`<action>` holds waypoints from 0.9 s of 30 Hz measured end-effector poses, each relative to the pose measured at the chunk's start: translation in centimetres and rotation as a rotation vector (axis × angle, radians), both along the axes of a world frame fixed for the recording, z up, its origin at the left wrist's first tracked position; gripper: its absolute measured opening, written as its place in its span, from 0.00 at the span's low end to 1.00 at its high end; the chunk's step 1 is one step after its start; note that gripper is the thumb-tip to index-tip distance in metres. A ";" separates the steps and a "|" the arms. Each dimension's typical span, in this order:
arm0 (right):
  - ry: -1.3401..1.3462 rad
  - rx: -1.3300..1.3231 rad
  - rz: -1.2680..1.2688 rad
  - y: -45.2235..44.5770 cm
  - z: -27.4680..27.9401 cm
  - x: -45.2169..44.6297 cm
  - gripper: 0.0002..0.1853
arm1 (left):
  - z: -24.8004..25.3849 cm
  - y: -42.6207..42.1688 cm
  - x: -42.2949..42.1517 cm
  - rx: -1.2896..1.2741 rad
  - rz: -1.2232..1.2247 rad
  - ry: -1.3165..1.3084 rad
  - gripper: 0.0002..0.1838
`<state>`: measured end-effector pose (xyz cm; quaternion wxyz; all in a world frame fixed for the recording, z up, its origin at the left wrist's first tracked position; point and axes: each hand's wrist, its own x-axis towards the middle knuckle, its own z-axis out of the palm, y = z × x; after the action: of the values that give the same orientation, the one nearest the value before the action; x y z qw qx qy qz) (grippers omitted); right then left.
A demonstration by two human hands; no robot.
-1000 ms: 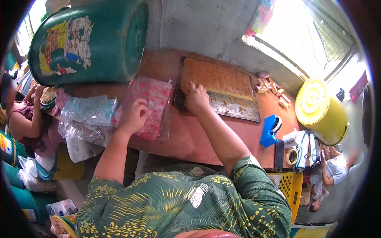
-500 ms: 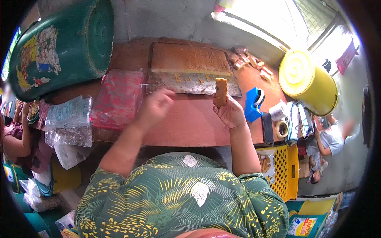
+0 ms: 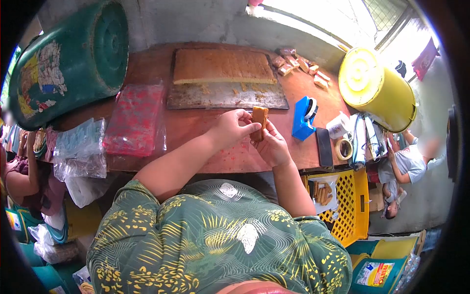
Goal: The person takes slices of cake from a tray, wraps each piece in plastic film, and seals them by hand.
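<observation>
A narrow slice of cake [image 3: 260, 117] with a browned face stands upright between my two hands, above the front of the table. My right hand [image 3: 273, 147] is closed on its lower right side, fingers behind it. My left hand [image 3: 231, 128] comes in from the left, its thumb and bent fingers closed at the slice's left edge. Whether thin wrapping lies around the slice cannot be made out. Behind the hands, a large sheet cake [image 3: 223, 64] with a cut front edge rests on a dark metal tray [image 3: 225, 99] with crumbs.
Red-printed plastic bags [image 3: 134, 120] and clear bags [image 3: 80, 147] lie left. To the right are a blue tape dispenser [image 3: 301, 120], a tape roll [image 3: 343, 148] and wrapped slices [image 3: 293, 62]. A green drum [image 3: 68, 63], yellow bucket [image 3: 391, 93] and yellow crate [image 3: 360, 206] flank me. Other people sit both sides.
My left hand has moved right and come up against the cake slice. My right hand has brought the slice slightly left and down. The whole view has shifted a little.
</observation>
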<state>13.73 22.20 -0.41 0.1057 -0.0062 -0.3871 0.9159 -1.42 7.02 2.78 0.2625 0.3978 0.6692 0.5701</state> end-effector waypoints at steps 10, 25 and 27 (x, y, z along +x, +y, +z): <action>-0.023 0.009 -0.116 1.6 0.4 2.5 0.27 | 0.0 10.0 -8.1 0.206 0.231 0.690 0.15; -0.074 0.198 -0.117 -2.8 -0.9 -0.9 0.32 | -1.3 -10.9 -4.7 -0.497 -0.026 0.886 0.44; -0.133 0.150 0.022 -5.2 -0.8 -2.5 0.31 | -2.0 -12.5 -2.8 -0.542 0.030 0.856 0.46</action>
<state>11.19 16.98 -1.21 0.0697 -0.0548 -0.4607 0.8831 -4.24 -5.47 0.81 0.0501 0.5037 0.8464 0.1655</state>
